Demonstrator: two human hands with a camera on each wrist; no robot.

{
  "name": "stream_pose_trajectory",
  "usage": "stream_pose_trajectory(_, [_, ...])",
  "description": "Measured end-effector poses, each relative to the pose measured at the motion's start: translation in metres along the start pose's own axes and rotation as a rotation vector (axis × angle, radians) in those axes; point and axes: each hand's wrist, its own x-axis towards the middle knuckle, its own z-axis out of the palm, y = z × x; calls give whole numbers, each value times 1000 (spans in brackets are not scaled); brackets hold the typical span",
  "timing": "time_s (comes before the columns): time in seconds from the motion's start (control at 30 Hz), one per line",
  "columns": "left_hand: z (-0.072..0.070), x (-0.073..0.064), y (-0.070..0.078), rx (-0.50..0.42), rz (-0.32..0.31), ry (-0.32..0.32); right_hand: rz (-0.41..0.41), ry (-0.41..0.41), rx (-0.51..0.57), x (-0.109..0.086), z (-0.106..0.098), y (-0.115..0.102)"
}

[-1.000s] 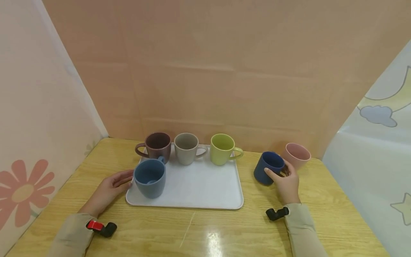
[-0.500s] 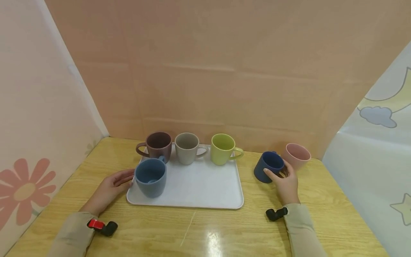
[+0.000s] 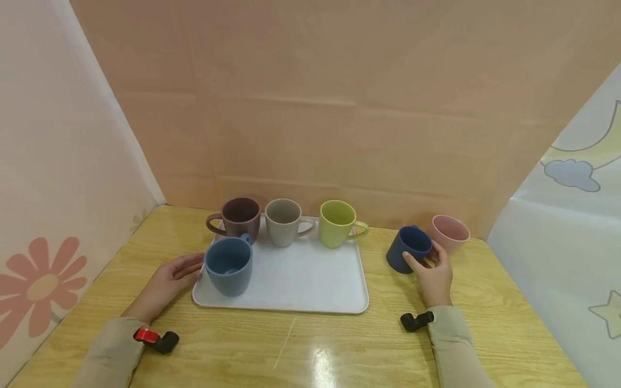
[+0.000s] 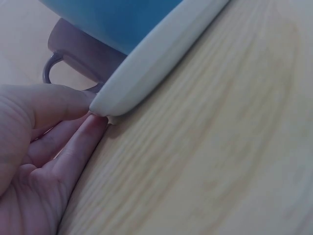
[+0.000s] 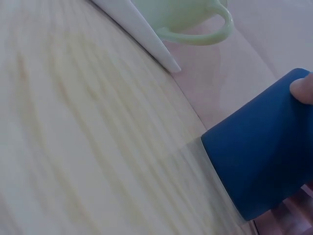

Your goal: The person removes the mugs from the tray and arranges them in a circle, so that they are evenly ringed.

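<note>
My left hand (image 3: pixel 167 283) pinches the left edge of a white tray (image 3: pixel 301 285), thumb on top of the rim and fingers under it in the left wrist view. Just inside that edge stands a grey-blue mug (image 3: pixel 229 269), its handle pointing to the back. Off the tray to the right, my right hand (image 3: pixel 434 272) grips a navy mug (image 3: pixel 400 256) by its side, thumb near the rim and fingers round the far side. The right wrist view shows this mug (image 5: pixel 264 147) with its base close over the wooden table.
Along the tray's back stand a maroon mug (image 3: pixel 247 223), a beige mug (image 3: pixel 282 229) and a lime green mug (image 3: pixel 335 229), whose handle juts past the tray's right edge. A pink cup (image 3: pixel 448 234) stands behind my right hand. An orange-brown backdrop (image 3: pixel 310 134) rises behind the table.
The navy mug, held in my right hand, has shifted slightly toward the back. My left hand has stayed at the tray's edge, and the other mugs keep their places.
</note>
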Motion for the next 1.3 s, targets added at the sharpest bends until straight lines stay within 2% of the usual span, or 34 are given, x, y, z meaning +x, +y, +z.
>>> stream_pose_trajectory(0.23, [-1,-1,0,2,5,-1,12,21,9,2,-1,4])
stream_pose_trajectory(0.47, [-2,-1,1,-12,16,0,-14,77,-4,4,0,3])
stream_pose_trajectory(0.77, [-1,-1,-1,-20,29,-8,-9,155,-17,2,-2,3])
stream_pose_trajectory(1.03, [0,0,-2,-4,1,-7,-15,159,4,2,-4,2])
stream_pose_trajectory(1.13, [0,0,-3,-3,9,-7,-83,174,15,2,-3,-2])
stream_pose_trajectory(1.3, [-1,-1,-2,-18,28,-8,-321,259,-26,0,0,-17])
